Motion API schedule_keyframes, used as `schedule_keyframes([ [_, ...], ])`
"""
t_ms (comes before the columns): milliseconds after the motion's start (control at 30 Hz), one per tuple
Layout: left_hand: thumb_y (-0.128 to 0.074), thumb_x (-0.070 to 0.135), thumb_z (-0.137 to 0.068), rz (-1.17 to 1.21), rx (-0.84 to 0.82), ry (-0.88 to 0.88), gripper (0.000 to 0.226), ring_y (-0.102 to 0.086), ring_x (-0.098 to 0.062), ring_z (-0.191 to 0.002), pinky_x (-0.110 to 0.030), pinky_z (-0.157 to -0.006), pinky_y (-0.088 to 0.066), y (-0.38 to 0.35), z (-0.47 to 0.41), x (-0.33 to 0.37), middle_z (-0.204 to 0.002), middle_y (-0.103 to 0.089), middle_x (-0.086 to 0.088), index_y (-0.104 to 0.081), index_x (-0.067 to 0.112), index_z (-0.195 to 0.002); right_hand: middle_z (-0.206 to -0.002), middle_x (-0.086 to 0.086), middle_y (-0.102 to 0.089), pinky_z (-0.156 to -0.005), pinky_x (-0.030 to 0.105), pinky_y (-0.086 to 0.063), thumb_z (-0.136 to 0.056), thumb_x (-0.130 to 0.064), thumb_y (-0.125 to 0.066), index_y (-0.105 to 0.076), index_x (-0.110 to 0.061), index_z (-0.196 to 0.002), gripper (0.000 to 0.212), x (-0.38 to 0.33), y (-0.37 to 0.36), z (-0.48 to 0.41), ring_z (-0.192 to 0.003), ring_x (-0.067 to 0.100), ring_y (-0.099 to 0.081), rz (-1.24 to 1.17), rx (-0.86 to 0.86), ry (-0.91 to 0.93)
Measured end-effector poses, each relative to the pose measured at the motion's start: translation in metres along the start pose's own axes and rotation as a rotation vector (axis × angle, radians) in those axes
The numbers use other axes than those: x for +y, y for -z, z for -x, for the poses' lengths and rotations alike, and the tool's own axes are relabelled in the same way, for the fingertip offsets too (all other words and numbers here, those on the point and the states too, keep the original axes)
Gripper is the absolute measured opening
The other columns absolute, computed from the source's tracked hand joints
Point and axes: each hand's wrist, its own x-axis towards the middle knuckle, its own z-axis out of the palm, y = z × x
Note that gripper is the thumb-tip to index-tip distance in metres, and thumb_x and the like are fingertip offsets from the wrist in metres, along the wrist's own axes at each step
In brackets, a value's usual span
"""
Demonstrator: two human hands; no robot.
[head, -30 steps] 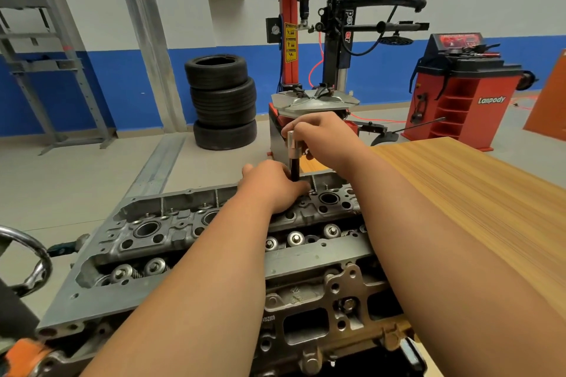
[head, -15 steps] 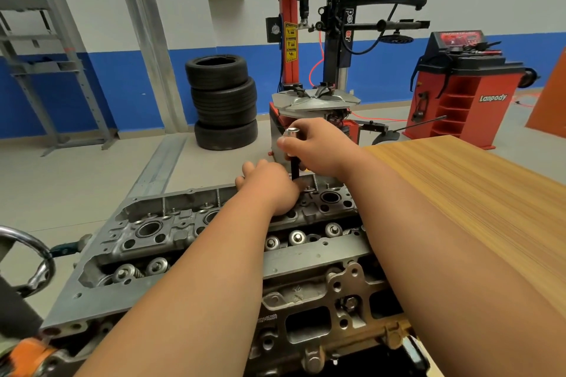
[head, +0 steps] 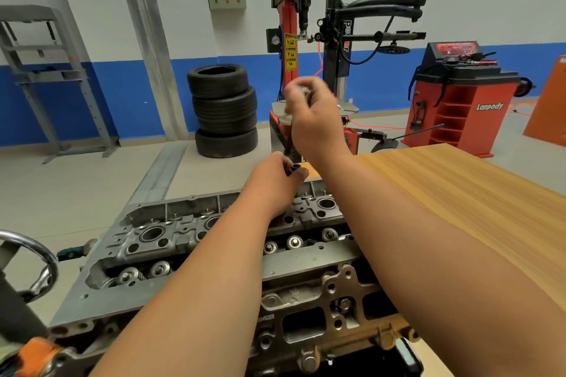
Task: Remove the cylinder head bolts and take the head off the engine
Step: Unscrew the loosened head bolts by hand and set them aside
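The grey aluminium cylinder head lies on the engine in front of me, its valve springs and plug wells exposed. My left hand hovers over its far end and grips a black socket extension that stands upright, open top showing. My right hand is raised well above it, fingers curled round a blurred silver tool piece. The lower end of the black extension is hidden behind my left hand.
A wooden table top runs along the right of the engine. A chrome handwheel sticks out at the left. Beyond on the floor stand a stack of tyres, a tyre changer and a red wheel balancer.
My right hand has lifted upward, taking the silver piece off the black extension. My left hand has stayed on the extension, whose open top now shows.
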Motion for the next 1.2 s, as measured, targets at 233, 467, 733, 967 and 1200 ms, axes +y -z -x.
schedule_keyframes([
  [233,-0.048,0.039,-0.098,0.664,0.507,-0.068,0.016,-0.066,-0.012,-0.072,-0.031,-0.059,-0.056,0.015,0.002,0.010,-0.082,-0.065,0.001,-0.051,0.026,-0.089,-0.071,-0.011,-0.055,-0.053,0.017,-0.039,-0.088,-0.025,-0.059,-0.060,-0.022,-0.086,0.004,-0.030,0.023,-0.015,-0.058,0.001,-0.050,0.294,-0.100,0.026],
  [467,-0.053,0.035,-0.098,1.008,0.117,0.149,0.020,-0.069,-0.017,-0.071,-0.032,-0.058,-0.058,0.011,0.002,0.013,-0.089,-0.067,-0.007,-0.057,0.015,-0.096,-0.066,-0.007,-0.060,-0.048,0.023,-0.039,-0.085,-0.040,-0.066,-0.063,-0.023,-0.085,0.018,0.005,0.048,0.039,-0.059,0.008,-0.057,0.730,-0.533,-0.236],
  [733,-0.048,0.046,-0.096,-0.298,-0.058,0.022,0.039,-0.057,-0.025,-0.109,-0.040,-0.092,-0.048,0.004,0.003,0.004,-0.119,-0.061,-0.003,-0.054,0.021,-0.126,-0.079,0.008,-0.063,-0.053,0.029,-0.045,-0.091,-0.027,-0.059,-0.060,-0.012,-0.087,0.016,0.028,0.182,0.091,-0.070,0.020,-0.060,1.142,-0.306,-0.787],
  [967,-0.053,0.041,-0.095,-0.577,-0.234,0.009,0.038,-0.058,-0.024,-0.102,-0.034,-0.085,-0.046,0.033,0.010,-0.007,-0.115,-0.064,-0.008,-0.063,0.013,-0.118,-0.081,0.002,-0.063,-0.063,0.029,-0.051,-0.091,-0.032,-0.055,-0.058,-0.015,-0.082,0.019,0.035,0.264,0.184,-0.075,0.017,-0.061,1.415,-0.303,-1.208],
  [1200,-0.051,0.032,-0.097,-0.557,-0.211,0.012,0.028,-0.056,-0.021,-0.096,-0.032,-0.082,-0.045,0.049,0.034,-0.020,-0.108,-0.063,-0.005,-0.063,0.015,-0.115,-0.076,0.005,-0.054,-0.061,0.032,-0.045,-0.097,-0.031,-0.042,-0.052,-0.010,-0.083,0.028,-0.031,0.171,0.086,-0.069,0.022,-0.053,0.922,-0.109,-0.644],
])
